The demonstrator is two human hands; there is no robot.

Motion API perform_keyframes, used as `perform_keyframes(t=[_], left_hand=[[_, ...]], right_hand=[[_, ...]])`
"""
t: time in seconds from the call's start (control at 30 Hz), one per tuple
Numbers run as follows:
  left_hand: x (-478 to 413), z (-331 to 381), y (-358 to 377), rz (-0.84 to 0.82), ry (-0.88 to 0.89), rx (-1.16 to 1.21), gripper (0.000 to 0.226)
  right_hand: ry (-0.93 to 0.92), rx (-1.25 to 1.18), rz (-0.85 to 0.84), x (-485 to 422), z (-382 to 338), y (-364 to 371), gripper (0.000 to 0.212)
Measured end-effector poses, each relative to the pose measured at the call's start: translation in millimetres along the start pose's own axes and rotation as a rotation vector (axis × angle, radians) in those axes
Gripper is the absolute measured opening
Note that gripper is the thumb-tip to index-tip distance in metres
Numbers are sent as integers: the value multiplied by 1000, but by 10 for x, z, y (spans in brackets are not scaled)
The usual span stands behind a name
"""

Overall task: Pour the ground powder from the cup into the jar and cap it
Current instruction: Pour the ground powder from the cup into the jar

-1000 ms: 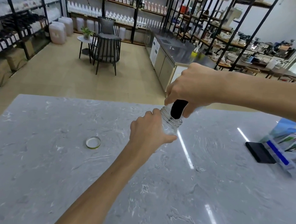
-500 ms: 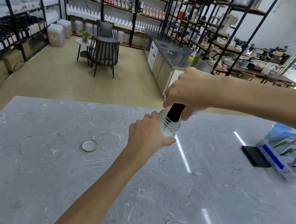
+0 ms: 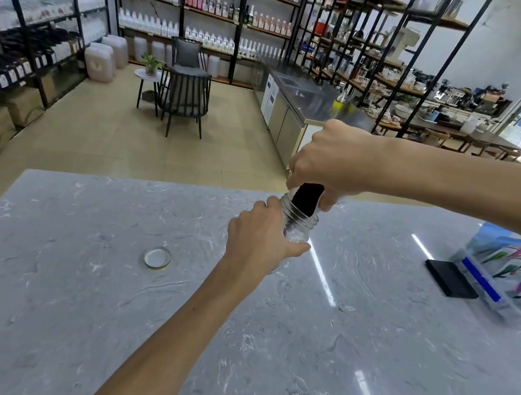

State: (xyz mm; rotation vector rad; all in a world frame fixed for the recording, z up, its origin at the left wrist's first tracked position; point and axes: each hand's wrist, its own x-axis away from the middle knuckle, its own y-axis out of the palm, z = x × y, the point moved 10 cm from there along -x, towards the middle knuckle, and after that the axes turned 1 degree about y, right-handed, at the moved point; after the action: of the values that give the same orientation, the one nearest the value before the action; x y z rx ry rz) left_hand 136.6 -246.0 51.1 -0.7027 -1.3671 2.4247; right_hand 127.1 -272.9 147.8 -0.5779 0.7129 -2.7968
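Observation:
A clear glass jar [image 3: 297,228] with a threaded neck stands on the grey marble table [image 3: 237,339], and my left hand [image 3: 256,242] is wrapped around its body. Right above it my right hand [image 3: 326,165] grips a cup [image 3: 306,199], tipped steeply so its dark mouth sits at the jar's opening. The cup's outside is mostly hidden by my fingers. I cannot make out any powder inside the jar. The jar's lid [image 3: 157,258] lies upside down on the table, well left of the jar.
A black flat object [image 3: 451,279] and a clear box of coloured packets [image 3: 508,275] sit at the table's right side. Beyond the far edge are a floor, chairs, a steel counter and shelves of bottles.
The cup has tilted a little steeper over the jar's mouth. Both hands keep their grips, and the whole scene has slid lower in view as my head moved.

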Motion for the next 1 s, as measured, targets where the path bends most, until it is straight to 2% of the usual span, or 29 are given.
perform_keyframes(t=[0.53,1.0], left_hand=[[19,-6,-12,6,-5,-19,77],[13,-38,-15,16,-18,0,78]], right_hand=[[-4,18,-35,2,-74,-31,56],[10,115,-118,-121,-88,13,40]])
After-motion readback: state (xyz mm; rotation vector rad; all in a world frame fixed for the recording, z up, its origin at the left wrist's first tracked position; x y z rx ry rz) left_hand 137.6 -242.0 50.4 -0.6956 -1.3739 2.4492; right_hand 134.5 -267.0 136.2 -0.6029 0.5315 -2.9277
